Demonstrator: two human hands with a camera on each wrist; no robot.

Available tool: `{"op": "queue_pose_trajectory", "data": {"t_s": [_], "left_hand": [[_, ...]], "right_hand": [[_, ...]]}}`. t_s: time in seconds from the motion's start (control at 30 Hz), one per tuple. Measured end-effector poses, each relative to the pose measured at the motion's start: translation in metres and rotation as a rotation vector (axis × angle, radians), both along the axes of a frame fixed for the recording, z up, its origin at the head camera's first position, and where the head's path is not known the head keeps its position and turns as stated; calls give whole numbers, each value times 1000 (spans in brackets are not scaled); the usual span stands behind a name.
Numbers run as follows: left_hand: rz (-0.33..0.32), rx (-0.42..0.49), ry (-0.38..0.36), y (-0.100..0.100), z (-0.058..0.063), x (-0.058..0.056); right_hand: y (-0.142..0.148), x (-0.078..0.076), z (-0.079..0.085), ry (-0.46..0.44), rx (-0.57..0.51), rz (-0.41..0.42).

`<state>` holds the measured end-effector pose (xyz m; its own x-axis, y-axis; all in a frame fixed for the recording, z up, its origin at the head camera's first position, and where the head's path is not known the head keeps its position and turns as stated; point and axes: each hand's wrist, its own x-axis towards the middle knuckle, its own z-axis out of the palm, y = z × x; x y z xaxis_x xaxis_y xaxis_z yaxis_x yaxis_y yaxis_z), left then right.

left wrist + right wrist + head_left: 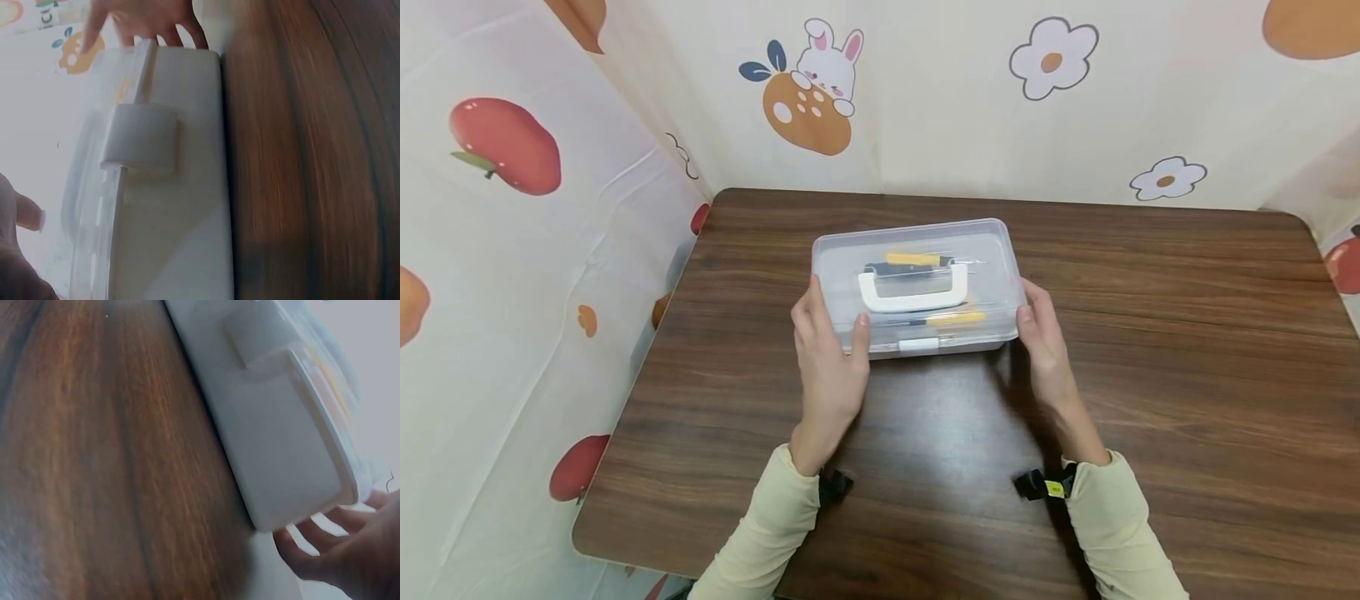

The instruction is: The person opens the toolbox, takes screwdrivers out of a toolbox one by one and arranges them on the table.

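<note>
A clear-lidded plastic storage box lies at a slight slant between my two hands in the head view. On its lid is a white carry handle, and a white latch sits at the front. My left hand grips the left end, thumb over the front of the lid and fingers along the side. At the opposite end, my right hand holds the right side with its thumb by the front corner. Yellow-and-black items show through the lid.
The dark wood-grain table extends around the box, its back edge against a printed curtain. Another printed curtain hangs along the left side. Black wrist cameras are strapped below both hands.
</note>
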<state>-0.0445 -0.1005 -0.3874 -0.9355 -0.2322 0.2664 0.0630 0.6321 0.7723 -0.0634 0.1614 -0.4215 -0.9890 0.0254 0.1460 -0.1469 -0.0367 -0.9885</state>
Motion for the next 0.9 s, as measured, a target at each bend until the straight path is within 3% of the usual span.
{"op": "queue_pose_trajectory", "data": {"t_s": [0.33,0.5,0.6,0.73,0.8,0.9], "left_hand": [[-77,8,-71,26,2,9],[-119,29,-94,29,5,17],[-128,39,-86,20,9,15],[-157,48,-19,-9,13,-5],[-211,60,7,-25,15,-24],[-363,99,-4,-45,19,-61]], "right_hand": [[2,-7,0,0,-94,-234],[8,-10,0,-17,-119,-276],[11,-12,-2,-21,-106,-274],[16,-15,-4,-28,-75,-241],[18,-17,-6,-24,-57,-226],[20,-19,-9,-16,-36,-213]]}}
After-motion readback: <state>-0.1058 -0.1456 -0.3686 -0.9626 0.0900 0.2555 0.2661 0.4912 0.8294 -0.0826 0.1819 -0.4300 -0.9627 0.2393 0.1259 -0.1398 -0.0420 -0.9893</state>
